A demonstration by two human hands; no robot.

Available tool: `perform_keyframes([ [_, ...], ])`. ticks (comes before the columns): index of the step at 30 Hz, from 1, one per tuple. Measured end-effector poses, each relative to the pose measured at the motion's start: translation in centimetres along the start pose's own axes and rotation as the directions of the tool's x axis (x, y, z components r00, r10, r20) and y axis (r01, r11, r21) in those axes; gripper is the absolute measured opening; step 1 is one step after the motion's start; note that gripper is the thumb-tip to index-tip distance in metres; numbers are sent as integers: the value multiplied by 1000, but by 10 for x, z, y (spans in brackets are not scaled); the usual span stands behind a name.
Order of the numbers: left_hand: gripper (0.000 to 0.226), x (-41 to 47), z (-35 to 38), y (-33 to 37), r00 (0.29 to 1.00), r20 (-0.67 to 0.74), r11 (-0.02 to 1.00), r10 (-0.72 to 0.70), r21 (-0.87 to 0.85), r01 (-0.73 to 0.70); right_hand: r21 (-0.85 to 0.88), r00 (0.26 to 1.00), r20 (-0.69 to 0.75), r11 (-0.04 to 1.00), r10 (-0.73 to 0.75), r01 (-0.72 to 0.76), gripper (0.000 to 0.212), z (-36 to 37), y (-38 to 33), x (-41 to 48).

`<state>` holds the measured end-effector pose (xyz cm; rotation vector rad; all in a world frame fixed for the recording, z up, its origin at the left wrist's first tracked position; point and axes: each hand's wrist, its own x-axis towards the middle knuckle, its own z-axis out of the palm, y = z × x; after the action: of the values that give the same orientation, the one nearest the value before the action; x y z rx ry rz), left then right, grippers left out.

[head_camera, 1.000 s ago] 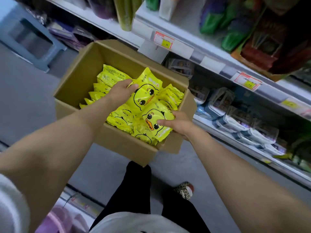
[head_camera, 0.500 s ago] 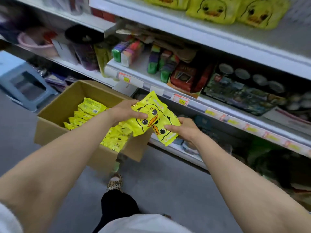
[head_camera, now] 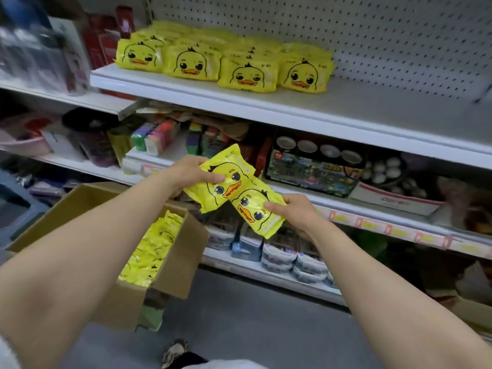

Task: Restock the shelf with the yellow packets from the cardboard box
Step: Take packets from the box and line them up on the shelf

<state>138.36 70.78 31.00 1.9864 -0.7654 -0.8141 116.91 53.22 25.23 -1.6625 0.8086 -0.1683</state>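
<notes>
Between box [head_camera: 174,265] and shelf [head_camera: 266,103], grips a packet [head_camera: 222,179] in the left hand [head_camera: 186,173], thumb curled over its face. Pinches a second packet [head_camera: 257,211] in the right hand [head_camera: 296,213], tucked partly under the first. Shows more packets [head_camera: 149,251] heaped in the open box, lower left, and four stacks [head_camera: 247,73] along the shelf's left half.
</notes>
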Motion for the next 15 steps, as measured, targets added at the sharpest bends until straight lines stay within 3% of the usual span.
perform_keyframes([
  [5, 25, 14, 3, 39, 1000, 10, 1000, 22, -17, -21, 107, 999, -27, 994, -26, 29, 27, -31, -12, -3],
  [9, 28, 23, 4, 73, 1000, 5, 1000, 27, -6, -27, 107, 997, -43, 992, -64, 68, 11, -53, -21, -6],
  [15, 21, 36, 7, 114, 996, 40, 994, 83, 72, -86, 59, 992, -72, 993, -101, 105, 19, -85, -32, -3],
])
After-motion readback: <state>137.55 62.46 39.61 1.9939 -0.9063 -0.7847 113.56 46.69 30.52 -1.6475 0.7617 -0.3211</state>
